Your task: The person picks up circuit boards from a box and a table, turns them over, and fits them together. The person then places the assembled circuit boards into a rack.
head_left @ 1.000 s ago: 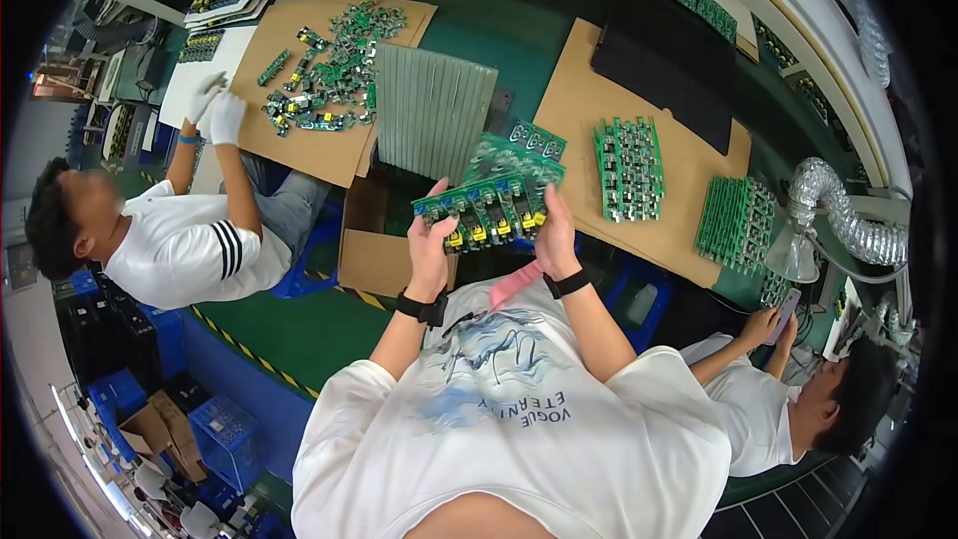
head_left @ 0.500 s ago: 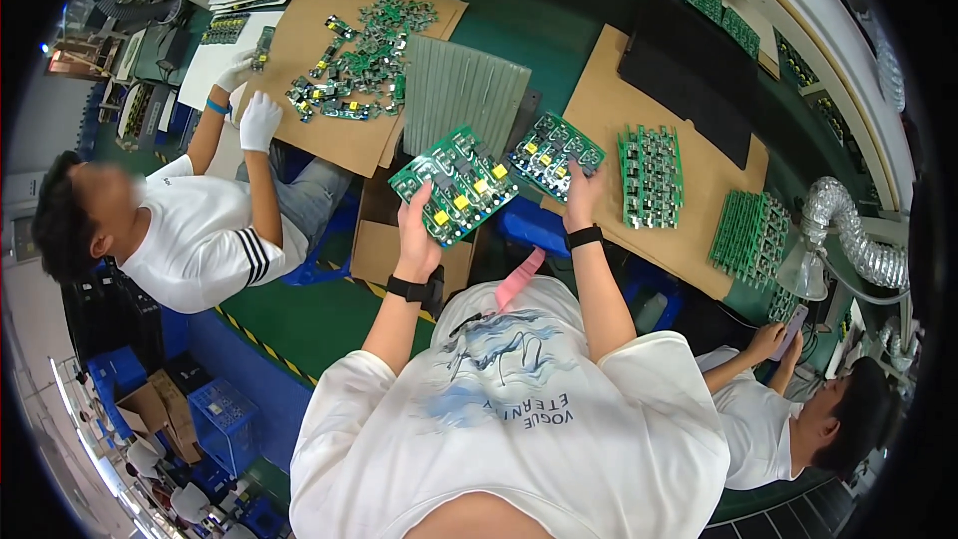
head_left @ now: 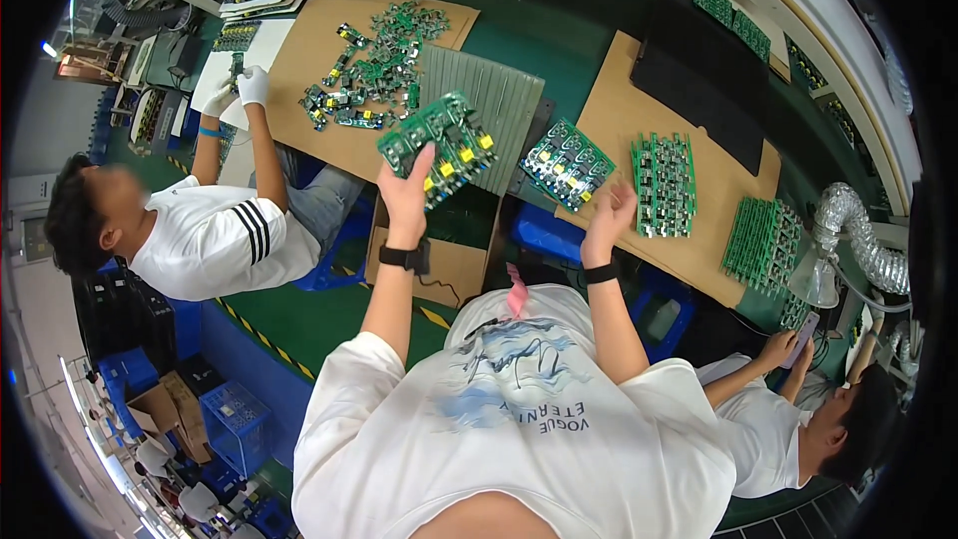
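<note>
I hold both forearms forward, well apart: left hand gripping, thumb uppermost; right hand half curled.

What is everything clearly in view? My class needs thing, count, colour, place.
Held circuit board: one, green with yellow parts, left hand
Second large board: one, green, beside right hand
Ridged sheet: one, grey, behind held circuit board
Worktop: one, green, top centre
Cardboard sheets: two, brown, on worktop
Small boards: many, green, left cardboard
Board stacks: two, green, right
Flat panel: one, black, upper right
Foil ducts: several, silver, far right
Crates: several, blue, lower left
Nearest workers: two, white shirts, both sides
Wristbands: two, black, wrists
Left hand: one, bare, centre
Right hand: one, bare, right of centre
</note>
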### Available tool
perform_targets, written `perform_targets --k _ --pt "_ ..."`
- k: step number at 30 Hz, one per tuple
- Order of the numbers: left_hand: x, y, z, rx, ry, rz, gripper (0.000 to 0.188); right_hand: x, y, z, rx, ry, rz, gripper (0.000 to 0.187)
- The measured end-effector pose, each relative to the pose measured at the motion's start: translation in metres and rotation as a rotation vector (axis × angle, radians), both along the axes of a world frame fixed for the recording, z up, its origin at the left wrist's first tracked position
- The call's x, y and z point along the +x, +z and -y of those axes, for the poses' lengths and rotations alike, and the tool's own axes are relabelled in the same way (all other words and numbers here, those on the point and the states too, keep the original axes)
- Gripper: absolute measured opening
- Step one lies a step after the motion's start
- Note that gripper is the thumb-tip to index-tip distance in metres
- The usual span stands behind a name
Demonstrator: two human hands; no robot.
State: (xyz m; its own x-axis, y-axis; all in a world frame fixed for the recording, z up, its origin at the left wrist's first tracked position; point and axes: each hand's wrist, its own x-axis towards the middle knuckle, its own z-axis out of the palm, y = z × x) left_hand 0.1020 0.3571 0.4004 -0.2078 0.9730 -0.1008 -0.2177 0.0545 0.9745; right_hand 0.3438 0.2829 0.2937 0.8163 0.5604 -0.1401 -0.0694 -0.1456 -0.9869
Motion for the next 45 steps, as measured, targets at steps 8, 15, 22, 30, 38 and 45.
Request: perform_targets --k 8,15,22,30,38,45 --pt "0.013 0.01 -0.02 0.128 -0.083 -0.059 0.027 -0.068 0.068 -0.03 0.213 0.57 -0.33 0.04" --pt "0.028 0.006 0.035 0.127 -0.286 0.005 0.036 -0.083 0.077 -0.045 0.328 0.56 -1.125 0.053" --pt "0.025 0.037 0.036 0.066 -0.51 0.053 0.037 -0.094 0.059 -0.046 0.428 0.634 -0.385 0.056" --pt "0.061 -0.002 -0.002 0.344 -0.151 -0.609 0.024 -0.066 0.067 -0.046 0.27 0.515 0.093 0.047" --pt "0.089 -0.003 -0.005 0.399 -0.076 -0.762 0.022 -0.07 0.065 -0.044 0.36 0.602 -0.113 0.04" --pt "0.085 -0.01 -0.011 0.357 -0.064 -0.715 0.02 -0.076 0.063 -0.047 0.28 0.664 0.093 0.043"
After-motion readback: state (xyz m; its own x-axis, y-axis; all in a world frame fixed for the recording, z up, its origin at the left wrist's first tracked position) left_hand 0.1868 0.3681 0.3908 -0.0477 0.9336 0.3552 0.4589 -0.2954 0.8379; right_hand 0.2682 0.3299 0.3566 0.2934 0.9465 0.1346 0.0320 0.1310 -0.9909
